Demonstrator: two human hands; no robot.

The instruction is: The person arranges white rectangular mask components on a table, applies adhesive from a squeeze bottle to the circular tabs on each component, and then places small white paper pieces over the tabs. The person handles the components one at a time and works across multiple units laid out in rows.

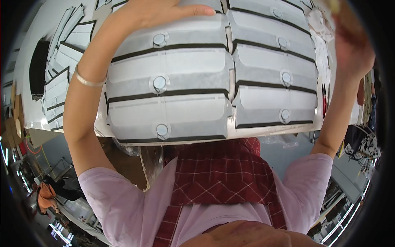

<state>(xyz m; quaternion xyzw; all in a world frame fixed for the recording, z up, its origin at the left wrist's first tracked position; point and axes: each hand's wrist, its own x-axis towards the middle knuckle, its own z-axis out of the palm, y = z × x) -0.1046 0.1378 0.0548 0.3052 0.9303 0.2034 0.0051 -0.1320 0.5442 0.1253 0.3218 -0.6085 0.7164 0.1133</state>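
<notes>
In front of me, flat grey-and-white panels (164,111) with black edge strips lie overlapped in two columns on a white table. Each carries a small round disc (159,83) near its middle. My left hand (158,12) is over the far part of the left column, thumb stretched to the right; its other fingers are largely cut off by the top edge. I see nothing held in it. Raised at the far right, beyond the right column (275,99), my right hand (354,51) is smeared by motion, and whether it holds anything is unclear.
Loose panels and strips (57,86) lie on the table's left side, beside a black piece (39,68). Crumpled whitish material (321,24) and a red slim object (324,101) are along the right side. The table's near edge (267,132) runs close to my apron.
</notes>
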